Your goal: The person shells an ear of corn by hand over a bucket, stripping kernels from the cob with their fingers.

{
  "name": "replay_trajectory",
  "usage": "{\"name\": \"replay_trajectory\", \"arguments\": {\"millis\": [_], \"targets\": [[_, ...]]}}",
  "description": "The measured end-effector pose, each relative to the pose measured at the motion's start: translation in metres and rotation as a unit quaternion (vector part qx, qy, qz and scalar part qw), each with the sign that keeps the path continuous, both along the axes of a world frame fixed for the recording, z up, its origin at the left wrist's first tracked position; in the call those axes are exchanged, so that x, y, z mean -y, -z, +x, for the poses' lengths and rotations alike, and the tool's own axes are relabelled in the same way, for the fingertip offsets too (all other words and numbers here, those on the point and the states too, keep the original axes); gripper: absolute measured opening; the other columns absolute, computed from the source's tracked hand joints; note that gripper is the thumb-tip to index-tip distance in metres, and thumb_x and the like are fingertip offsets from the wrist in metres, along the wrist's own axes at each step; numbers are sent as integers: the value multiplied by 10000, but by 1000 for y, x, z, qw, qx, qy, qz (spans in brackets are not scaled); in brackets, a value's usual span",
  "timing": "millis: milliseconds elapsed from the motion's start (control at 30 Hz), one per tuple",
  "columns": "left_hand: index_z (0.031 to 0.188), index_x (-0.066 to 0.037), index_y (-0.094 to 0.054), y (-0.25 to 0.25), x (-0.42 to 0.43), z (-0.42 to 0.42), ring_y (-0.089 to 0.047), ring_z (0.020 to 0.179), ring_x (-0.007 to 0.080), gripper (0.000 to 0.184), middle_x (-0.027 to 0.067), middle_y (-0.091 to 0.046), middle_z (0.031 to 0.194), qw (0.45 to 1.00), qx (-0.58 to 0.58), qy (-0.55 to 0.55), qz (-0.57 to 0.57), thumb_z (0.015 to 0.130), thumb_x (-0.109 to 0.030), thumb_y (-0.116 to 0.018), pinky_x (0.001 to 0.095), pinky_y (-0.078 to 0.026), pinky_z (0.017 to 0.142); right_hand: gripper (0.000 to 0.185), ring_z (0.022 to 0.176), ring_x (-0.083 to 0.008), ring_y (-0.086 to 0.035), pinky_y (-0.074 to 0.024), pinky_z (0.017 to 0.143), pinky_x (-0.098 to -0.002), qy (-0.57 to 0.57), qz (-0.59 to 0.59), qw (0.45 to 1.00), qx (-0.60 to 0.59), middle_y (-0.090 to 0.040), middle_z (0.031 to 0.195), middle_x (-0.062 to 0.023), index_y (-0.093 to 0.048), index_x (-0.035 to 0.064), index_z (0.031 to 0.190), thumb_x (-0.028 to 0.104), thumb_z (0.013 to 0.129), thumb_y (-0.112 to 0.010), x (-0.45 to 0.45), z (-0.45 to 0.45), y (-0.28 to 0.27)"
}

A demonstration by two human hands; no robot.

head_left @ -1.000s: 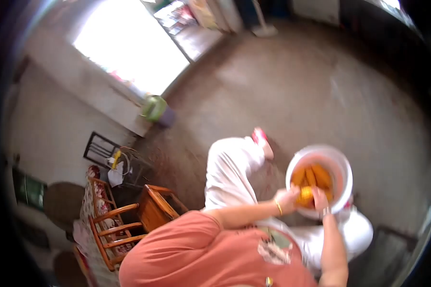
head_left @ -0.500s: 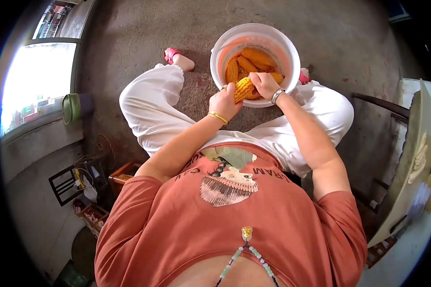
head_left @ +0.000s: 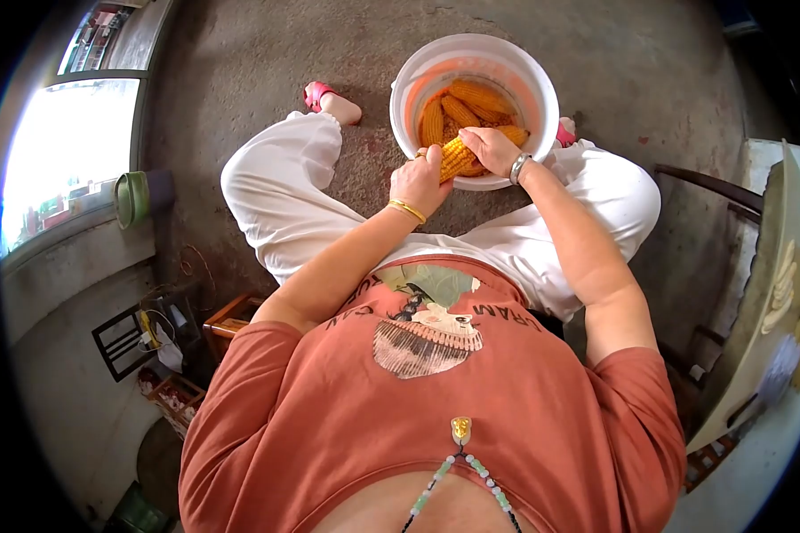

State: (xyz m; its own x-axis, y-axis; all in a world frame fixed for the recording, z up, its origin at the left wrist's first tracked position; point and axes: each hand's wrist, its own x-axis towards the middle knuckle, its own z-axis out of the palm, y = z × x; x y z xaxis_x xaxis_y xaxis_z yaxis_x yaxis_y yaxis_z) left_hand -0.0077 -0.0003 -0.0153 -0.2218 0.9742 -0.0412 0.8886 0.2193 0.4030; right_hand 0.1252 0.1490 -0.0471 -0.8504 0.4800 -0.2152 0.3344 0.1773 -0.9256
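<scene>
Both hands grip one yellow corn cob over the near rim of a white bucket. My left hand, with a gold bracelet at its wrist, is wrapped round the cob's lower left end. At the cob's other end, my right hand presses its fingers on the kernels; a silver band circles that wrist. Inside the bucket, several orange-yellow cobs lie on loose kernels.
The bucket stands on the concrete floor between my white-trousered legs. A green and dark bin is by the wall at left. Wooden furniture sits at lower left, and a pale board leans at right.
The view has swung from a tilted look across the room down to the lap and bucket. My right hand has shifted slightly on the cob; both hands still hold it.
</scene>
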Motion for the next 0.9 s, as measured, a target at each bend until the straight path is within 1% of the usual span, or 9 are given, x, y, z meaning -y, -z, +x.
{"name": "replay_trajectory", "arguments": {"millis": [167,267,367,400,500,600,700,800,900], "targets": [[1058,-40,-446,-1,-1,2,-644,692,344,498,166,-590,841,1000,-15,6,-6,790,-385,-686,453,-508,573,418,734,-312,-583,-460,712,-364,17,64,998,23,-609,774,-201,-586,-34,924,329,998,-392,1,-1,-4],[1057,-38,-444,-2,0,2,-643,685,343,529,166,-584,831,1000,-18,11,0,786,-420,-690,450,-507,567,439,722,-336,-584,-456,700,-382,68,87,994,-12,-622,772,-206,-595,-36,886,339,994,-394,2,0,8],[1069,-34,-443,-1,-1,2,-643,680,343,538,167,-579,823,1000,-27,13,8,788,-421,-689,447,-506,561,481,704,-311,-580,-454,697,-376,87,71,994,-10,-622,768,-199,-598,-38,862,381,989,-400,2,2,8],[1075,-32,-443,-2,-1,2,-643,678,342,538,168,-578,820,999,-31,12,11,790,-416,-689,445,-505,559,487,744,-319,-618,-474,706,-389,76,41,996,24,-651,806,-200,-624,-21,875,395,986,-396,0,2,3],[1095,-17,-448,-8,0,4,-641,673,343,537,173,-582,826,999,-26,22,20,802,-405,-676,439,-506,559,516,700,-244,-598,-472,684,-365,48,-78,994,54,-643,747,-151,-625,-19,861,433,982,-410,-4,4,-7],[1106,-6,-456,-15,0,7,-641,676,341,521,177,-589,833,999,-15,28,28,816,-388,-659,434,-510,570,536,688,-195,-571,-466,683,-344,-15,-89,994,66,-628,727,-115,-623,-15,853,463,977,-415,-6,2,-5],[1108,1,-462,-9,0,7,-639,679,340,502,179,-593,833,999,-18,23,23,828,-374,-643,428,-513,579,520,693,-219,-578,-462,702,-347,12,-5,1000,-18,-630,738,-127,-613,-16,853,445,980,-410,-2,0,12],[1097,-2,-461,-11,0,7,-639,685,341,478,178,-593,825,1000,-14,20,14,834,-361,-639,428,-513,585,511,704,-238,-577,-459,719,-352,21,-3,1000,-18,-630,758,-141,-608,-16,855,435,980,-402,-4,2,15],[1081,-4,-460,-12,-1,7,-638,684,343,468,175,-590,812,999,-18,26,12,837,-361,-639,429,-513,585,488,727,-200,-576,-449,722,-345,-19,-3,1000,16,-635,781,-133,-592,-42,887,401,984,-412,-10,4,11]]}}
